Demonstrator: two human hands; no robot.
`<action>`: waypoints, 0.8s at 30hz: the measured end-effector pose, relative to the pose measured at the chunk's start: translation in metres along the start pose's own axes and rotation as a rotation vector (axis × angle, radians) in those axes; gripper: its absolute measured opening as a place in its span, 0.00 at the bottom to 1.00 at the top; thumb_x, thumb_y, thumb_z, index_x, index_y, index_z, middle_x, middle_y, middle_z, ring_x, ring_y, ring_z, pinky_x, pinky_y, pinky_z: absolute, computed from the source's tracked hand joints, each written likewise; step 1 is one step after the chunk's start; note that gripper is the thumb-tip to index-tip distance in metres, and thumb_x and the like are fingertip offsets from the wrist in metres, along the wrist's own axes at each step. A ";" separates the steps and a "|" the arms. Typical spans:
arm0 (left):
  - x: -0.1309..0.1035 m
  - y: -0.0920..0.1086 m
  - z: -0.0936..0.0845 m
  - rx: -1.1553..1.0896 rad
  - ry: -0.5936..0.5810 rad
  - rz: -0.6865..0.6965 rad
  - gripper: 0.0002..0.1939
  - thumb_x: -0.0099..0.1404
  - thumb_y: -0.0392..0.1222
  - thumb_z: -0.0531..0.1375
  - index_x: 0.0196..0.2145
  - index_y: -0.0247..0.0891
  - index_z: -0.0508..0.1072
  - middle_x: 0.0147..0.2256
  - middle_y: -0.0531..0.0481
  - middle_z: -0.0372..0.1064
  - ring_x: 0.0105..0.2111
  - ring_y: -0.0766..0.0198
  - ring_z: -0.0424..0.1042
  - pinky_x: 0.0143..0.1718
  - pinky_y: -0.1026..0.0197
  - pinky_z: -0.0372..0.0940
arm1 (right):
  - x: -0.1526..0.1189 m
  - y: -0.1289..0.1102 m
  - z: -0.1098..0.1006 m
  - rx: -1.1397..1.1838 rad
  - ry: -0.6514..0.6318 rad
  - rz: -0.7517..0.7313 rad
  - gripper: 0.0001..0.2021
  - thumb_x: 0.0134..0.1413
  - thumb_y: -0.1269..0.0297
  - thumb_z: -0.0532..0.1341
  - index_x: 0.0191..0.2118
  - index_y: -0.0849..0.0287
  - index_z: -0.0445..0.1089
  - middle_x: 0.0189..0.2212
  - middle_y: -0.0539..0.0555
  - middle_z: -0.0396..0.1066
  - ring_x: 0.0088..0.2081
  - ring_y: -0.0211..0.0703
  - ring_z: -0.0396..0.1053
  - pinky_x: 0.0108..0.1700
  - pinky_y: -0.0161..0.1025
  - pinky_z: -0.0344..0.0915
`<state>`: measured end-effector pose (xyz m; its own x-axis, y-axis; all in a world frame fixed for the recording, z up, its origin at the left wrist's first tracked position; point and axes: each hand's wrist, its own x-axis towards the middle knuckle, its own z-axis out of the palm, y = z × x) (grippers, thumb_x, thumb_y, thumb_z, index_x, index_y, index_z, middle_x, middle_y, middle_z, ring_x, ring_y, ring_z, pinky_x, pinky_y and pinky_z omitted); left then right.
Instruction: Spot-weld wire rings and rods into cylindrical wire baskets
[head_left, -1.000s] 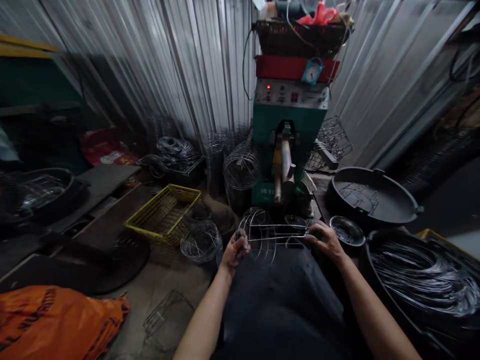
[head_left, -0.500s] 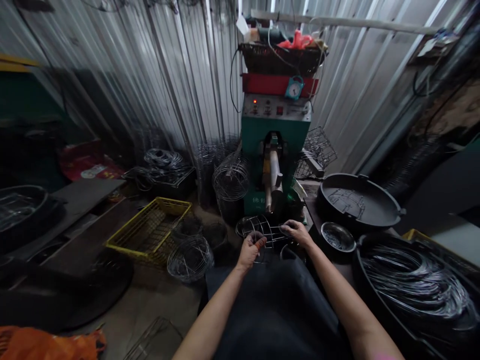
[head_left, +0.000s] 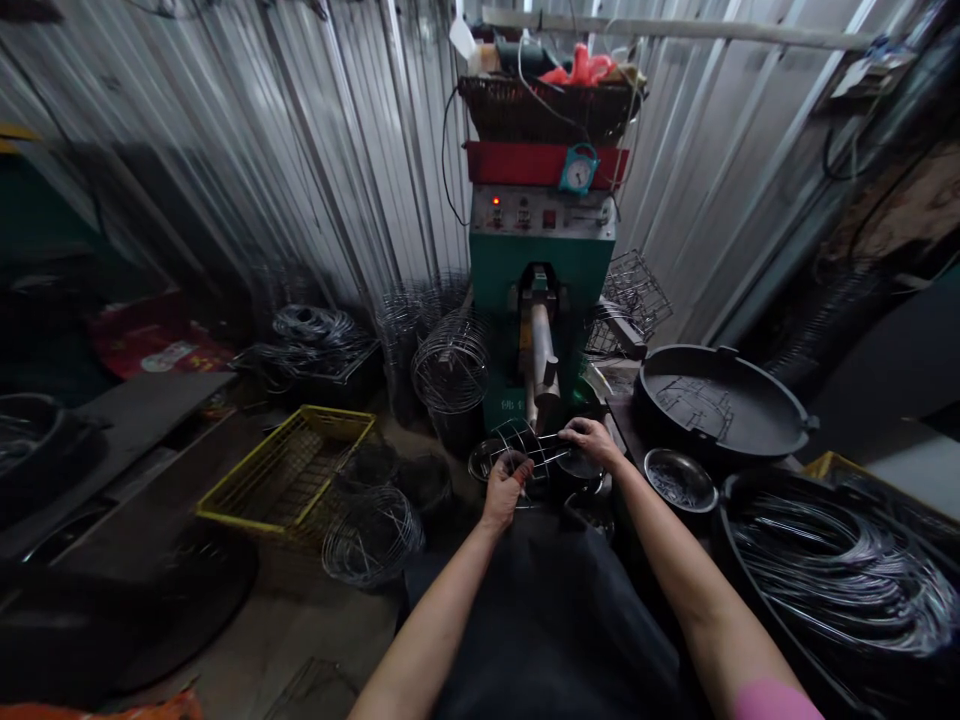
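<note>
A small round wire frame [head_left: 525,440] with straight rods is held in front of the green machine [head_left: 499,265], just below its metal electrode arm [head_left: 543,350]. My left hand [head_left: 510,482] has its fingers closed on the near left side of the frame. My right hand [head_left: 590,442] pinches the ends of the rods at the frame's right side. Under the hands are round metal bowls, one of them [head_left: 591,512] by my lap, partly hidden.
A yellow wire basket [head_left: 285,520] and a round wire basket [head_left: 373,537] are on the left. On the right are a large black pan [head_left: 776,430], a bowl of small metal pieces [head_left: 680,480] and a tub of wire rings [head_left: 840,570].
The view has shifted slightly. The wire frame is tilted differently, its rods now slanting up toward my right hand. Both hands keep their hold.
</note>
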<state>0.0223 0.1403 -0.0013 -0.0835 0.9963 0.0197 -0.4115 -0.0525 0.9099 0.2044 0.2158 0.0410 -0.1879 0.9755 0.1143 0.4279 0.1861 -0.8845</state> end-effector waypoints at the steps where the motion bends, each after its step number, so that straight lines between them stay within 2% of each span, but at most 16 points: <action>1: 0.001 0.000 0.000 0.008 0.001 0.007 0.13 0.48 0.45 0.64 0.27 0.36 0.66 0.18 0.58 0.61 0.13 0.77 0.53 0.13 0.71 0.47 | 0.001 0.000 -0.001 0.000 -0.005 0.004 0.14 0.38 0.52 0.60 0.23 0.61 0.66 0.20 0.47 0.63 0.26 0.36 0.60 0.29 0.33 0.57; 11: 0.001 0.002 0.005 -0.010 0.009 -0.026 0.13 0.49 0.45 0.63 0.28 0.36 0.65 0.18 0.58 0.61 0.13 0.77 0.52 0.13 0.70 0.44 | 0.001 -0.010 -0.002 -0.011 -0.028 0.054 0.15 0.37 0.51 0.61 0.22 0.60 0.66 0.17 0.46 0.61 0.23 0.34 0.58 0.26 0.33 0.55; 19: 0.004 0.000 0.001 -0.006 -0.003 -0.036 0.14 0.47 0.45 0.65 0.27 0.36 0.66 0.18 0.58 0.62 0.12 0.77 0.53 0.12 0.71 0.45 | 0.002 -0.002 0.001 0.053 -0.021 0.077 0.16 0.36 0.51 0.62 0.21 0.60 0.65 0.17 0.46 0.62 0.23 0.34 0.59 0.27 0.33 0.56; 24: -0.002 0.005 -0.005 -0.062 -0.036 -0.093 0.16 0.46 0.45 0.65 0.27 0.36 0.64 0.16 0.59 0.62 0.11 0.77 0.53 0.12 0.72 0.43 | -0.013 -0.020 -0.005 0.006 -0.009 0.057 0.14 0.36 0.53 0.62 0.23 0.61 0.67 0.20 0.48 0.65 0.26 0.37 0.62 0.30 0.34 0.58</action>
<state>0.0161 0.1376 0.0017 -0.0105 0.9988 -0.0481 -0.4715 0.0375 0.8811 0.2033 0.2002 0.0594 -0.1712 0.9835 0.0592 0.4333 0.1291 -0.8920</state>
